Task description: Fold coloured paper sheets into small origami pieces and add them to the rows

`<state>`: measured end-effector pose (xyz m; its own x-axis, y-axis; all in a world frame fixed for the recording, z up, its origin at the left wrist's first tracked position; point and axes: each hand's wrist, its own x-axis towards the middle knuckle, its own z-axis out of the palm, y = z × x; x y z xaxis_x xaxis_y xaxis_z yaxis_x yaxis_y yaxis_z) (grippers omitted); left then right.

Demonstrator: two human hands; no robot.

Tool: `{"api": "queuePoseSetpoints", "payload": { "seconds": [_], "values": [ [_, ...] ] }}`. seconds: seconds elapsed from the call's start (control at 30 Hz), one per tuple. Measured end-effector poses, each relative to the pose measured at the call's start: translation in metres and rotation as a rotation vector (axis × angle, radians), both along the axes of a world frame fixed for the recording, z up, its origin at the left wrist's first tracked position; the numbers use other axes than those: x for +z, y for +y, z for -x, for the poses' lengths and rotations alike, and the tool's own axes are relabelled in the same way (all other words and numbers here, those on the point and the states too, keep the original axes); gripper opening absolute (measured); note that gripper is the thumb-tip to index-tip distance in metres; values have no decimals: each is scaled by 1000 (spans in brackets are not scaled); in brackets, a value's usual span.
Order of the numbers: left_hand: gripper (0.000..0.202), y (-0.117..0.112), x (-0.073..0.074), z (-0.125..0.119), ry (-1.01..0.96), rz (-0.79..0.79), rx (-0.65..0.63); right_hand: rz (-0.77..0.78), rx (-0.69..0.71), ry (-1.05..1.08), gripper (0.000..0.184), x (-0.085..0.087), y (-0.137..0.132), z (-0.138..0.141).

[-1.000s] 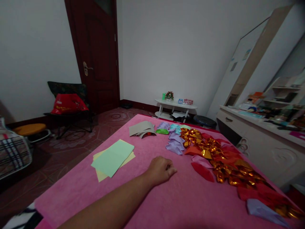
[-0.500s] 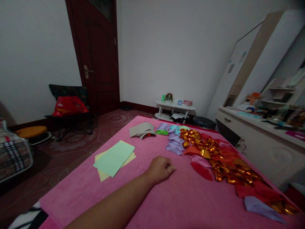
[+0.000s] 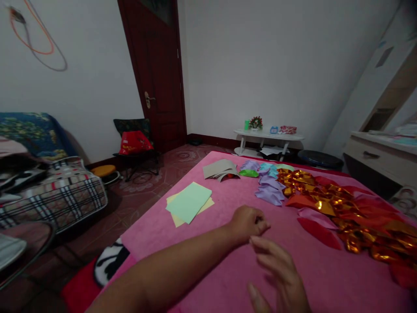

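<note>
My left hand (image 3: 249, 224) rests on the pink tabletop cover (image 3: 221, 265), its fingers curled in and nothing visible in them. Just in front of my body, my right hand (image 3: 280, 271) is held over the cover, fingers and thumb apart, its fingertips near the left hand. Left of the hands lies a pale green paper sheet (image 3: 190, 202) on top of yellow paper (image 3: 177, 220). Farther back sits a fanned stack of grey paper (image 3: 221, 168). To the right spread folded purple papers (image 3: 269, 195), a red folded paper (image 3: 321, 232) and many shiny gold folded papers (image 3: 353, 234).
A white side table (image 3: 269, 135) with small items stands by the far wall. On the left are a folding chair with a red bag (image 3: 135, 142), a yellow-topped stool (image 3: 103, 170) and a plaid-covered seat (image 3: 65, 195). A white cabinet (image 3: 368, 152) stands at right.
My right hand has come into view from below, beside the left. The left hand stays curled on the cover. The view has turned left, showing more of the seat.
</note>
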<state>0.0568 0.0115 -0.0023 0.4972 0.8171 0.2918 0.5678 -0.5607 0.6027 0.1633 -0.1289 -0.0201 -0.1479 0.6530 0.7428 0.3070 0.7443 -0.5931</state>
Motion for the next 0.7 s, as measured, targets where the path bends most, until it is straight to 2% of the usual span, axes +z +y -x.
{"api": "queuePoseSetpoints", "payload": {
  "seconds": [0.1, 0.17, 0.23, 0.27, 0.3, 0.33, 0.37, 0.4, 0.53, 0.7],
  "values": [
    [20, -16, 15, 25, 59, -23, -129, 71, 29, -7, 41, 20, 15, 10],
    [24, -32, 31, 52, 156, -98, -115, 130, 58, -6, 41, 25, 16, 10],
    [22, -50, 45, 85, 304, -160, 22, 170, 92, -2, 41, 25, 13, 11],
    [25, -57, 48, 103, 387, -199, 148, 180, 110, 0, 42, 24, 12, 12],
    [29, -62, 50, 119, 459, -227, 271, 189, 123, 4, 42, 23, 10, 13],
    [46, -66, 49, 134, 527, -222, 354, 200, 132, 13, 42, 22, 9, 15],
    [61, -68, 47, 148, 567, -196, 457, 211, 138, 26, 41, 21, 8, 17],
    [66, -69, 43, 158, 604, -144, 519, 223, 140, 42, 40, 21, 8, 19],
    [45, -64, 30, 176, 674, -56, 553, 247, 180, 91, 36, 21, 9, 25],
    [30, -56, 39, 187, 504, 52, 475, 294, 192, 151, 31, 17, 6, 30]
  ]
}}
